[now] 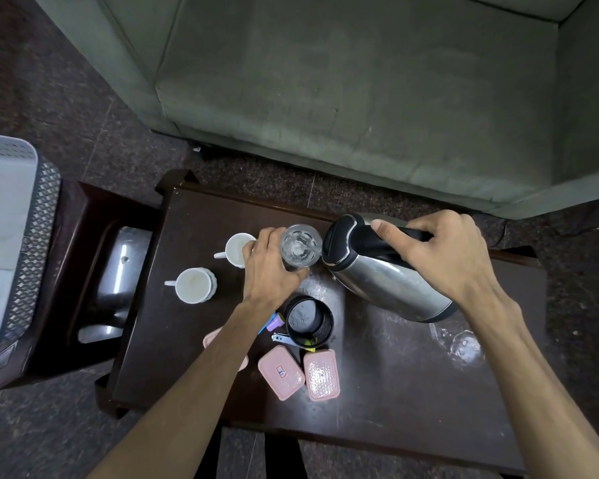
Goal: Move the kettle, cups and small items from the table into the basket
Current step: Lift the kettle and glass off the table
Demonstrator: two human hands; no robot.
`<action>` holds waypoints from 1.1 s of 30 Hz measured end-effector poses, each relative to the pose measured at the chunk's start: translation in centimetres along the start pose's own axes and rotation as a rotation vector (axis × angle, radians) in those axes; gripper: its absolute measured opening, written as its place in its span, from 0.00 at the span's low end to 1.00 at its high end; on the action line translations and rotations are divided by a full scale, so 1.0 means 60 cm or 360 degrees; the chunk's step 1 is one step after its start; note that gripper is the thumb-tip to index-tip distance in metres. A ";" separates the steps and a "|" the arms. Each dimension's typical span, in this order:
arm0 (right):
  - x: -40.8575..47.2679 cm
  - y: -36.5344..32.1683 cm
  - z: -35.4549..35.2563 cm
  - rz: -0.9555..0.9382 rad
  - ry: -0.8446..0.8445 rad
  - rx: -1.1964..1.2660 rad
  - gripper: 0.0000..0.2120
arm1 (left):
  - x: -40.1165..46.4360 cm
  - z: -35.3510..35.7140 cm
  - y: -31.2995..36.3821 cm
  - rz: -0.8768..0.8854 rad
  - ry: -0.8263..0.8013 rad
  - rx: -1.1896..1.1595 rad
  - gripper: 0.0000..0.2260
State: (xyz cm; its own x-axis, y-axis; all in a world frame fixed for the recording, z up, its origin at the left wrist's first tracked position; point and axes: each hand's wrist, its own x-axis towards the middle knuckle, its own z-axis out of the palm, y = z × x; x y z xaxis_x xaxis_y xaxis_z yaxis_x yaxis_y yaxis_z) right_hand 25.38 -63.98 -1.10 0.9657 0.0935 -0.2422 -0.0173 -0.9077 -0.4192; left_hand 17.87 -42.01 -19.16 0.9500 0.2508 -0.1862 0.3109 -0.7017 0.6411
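Steel kettle tilted at glass

Steel, black-lidded electric kettle [388,274] tipped toward clear glass tumbler [301,248] on dark wooden table [194,340]. Right hand [440,250] wrapped round black handle; left hand [270,267] curled round tumbler. Two white ribbed cups [196,285] beside. Grey lattice basket [25,257] far left, well apart.

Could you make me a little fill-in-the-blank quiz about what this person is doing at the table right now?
1. The right hand grips the kettle by its black ____.
2. The left hand holds a clear ____ next to the kettle's spout.
3. The number of white mugs standing on the table is ____.
4. The small lidded boxes near the table's front edge are coloured ____.

Missing words: handle; glass; two; pink
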 end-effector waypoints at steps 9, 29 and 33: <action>-0.005 -0.007 -0.001 -0.0001 -0.0027 -0.0006 0.28 | -0.001 0.001 -0.003 -0.0012 -0.0014 0.0031 0.36; -0.010 -0.003 -0.007 0.0016 0.0023 -0.0038 0.31 | -0.002 0.001 -0.004 -0.0025 0.0007 0.0048 0.36; -0.012 -0.003 -0.006 0.0013 0.0034 -0.0058 0.35 | -0.002 0.001 -0.004 -0.0030 -0.0004 0.0050 0.36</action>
State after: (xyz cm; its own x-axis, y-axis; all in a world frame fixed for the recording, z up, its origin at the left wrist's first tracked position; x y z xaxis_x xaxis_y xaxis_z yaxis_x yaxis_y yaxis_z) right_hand 24.76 -64.02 -0.53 0.9709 0.0774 -0.2266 -0.0163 -0.9227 -0.3852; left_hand 17.71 -41.91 -19.37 0.9439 0.2627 -0.2000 0.3297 -0.7176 0.6135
